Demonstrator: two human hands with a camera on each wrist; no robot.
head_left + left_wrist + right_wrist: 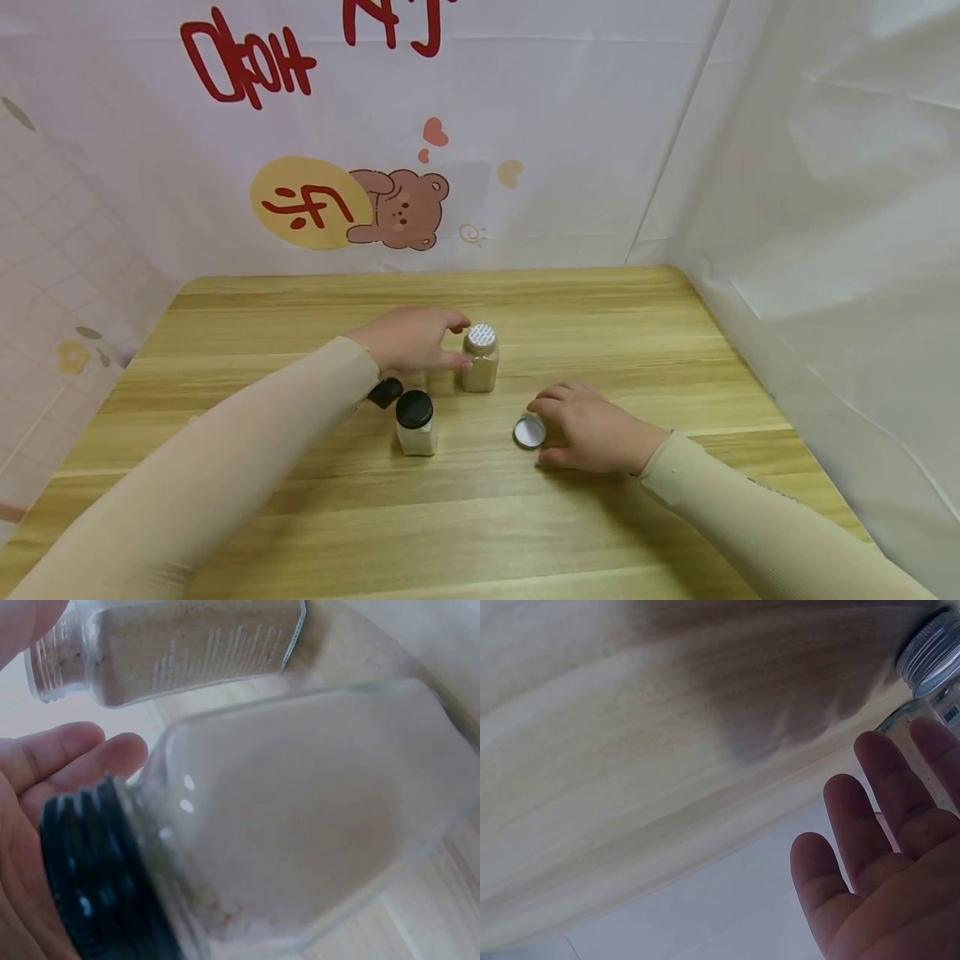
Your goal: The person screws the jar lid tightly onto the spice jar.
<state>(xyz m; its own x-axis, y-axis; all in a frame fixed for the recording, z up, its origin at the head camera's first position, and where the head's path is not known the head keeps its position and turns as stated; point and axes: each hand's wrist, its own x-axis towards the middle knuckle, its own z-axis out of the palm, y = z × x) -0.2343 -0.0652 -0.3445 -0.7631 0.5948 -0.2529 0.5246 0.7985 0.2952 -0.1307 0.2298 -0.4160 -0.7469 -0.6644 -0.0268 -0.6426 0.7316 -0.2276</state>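
Note:
In the head view my left hand (416,337) is beside a glass jar of tan powder (480,373), which stands upright without its lid. A printed white seal covers its mouth. My thumb overlaps the jar's near side and the other fingers are loosely spread, not curled round it. The left wrist view shows the jar's threaded neck (49,664) between thumb and fingers. My right hand (592,427) is spread beside a round metal lid (529,432), which lies with its pale inside up. In the right wrist view its fingers are extended with nothing gripped.
A black-capped jar of white powder (417,437) stands in front of the left hand. Another black cap (386,392) shows by the left wrist, partly hidden by the sleeve. A black-capped jar (300,817) fills the left wrist view. White sheeting (570,133) borders the wooden table (615,333).

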